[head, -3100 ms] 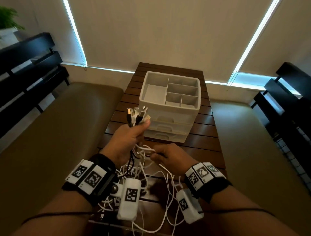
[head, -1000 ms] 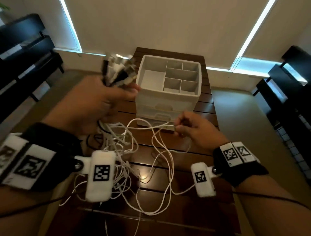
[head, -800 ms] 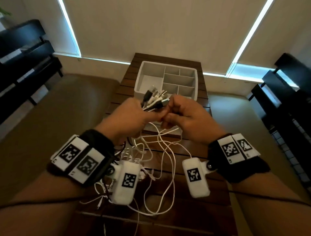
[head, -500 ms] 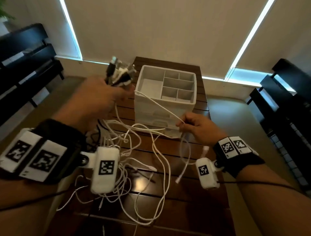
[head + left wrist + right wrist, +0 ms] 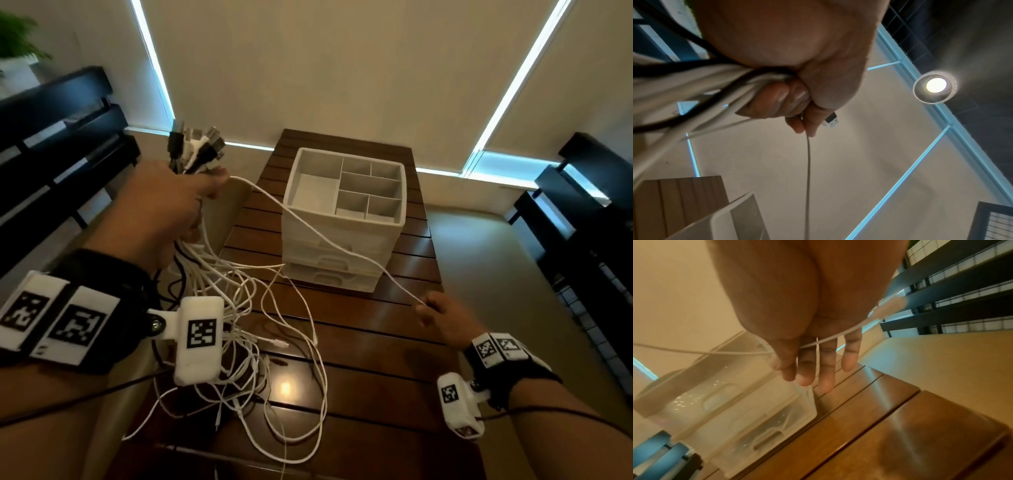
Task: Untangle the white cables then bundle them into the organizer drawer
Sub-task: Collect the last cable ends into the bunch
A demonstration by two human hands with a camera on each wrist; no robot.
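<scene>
One wooden desk [image 5: 394, 329] carries a white organizer [image 5: 342, 253] with drawers shut. Left hand [image 5: 164, 209], raised, clamps the cable bundle [image 5: 197, 150]; loose loops trail onto the desk. Right hand [image 5: 442, 317] pinches one white cable [image 5: 322, 236] stretched taut between both hands.

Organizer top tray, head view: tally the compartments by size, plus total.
In the organizer top tray:
large compartment: 1
wide compartment: 1
small compartments: 4
Total: 6
</scene>
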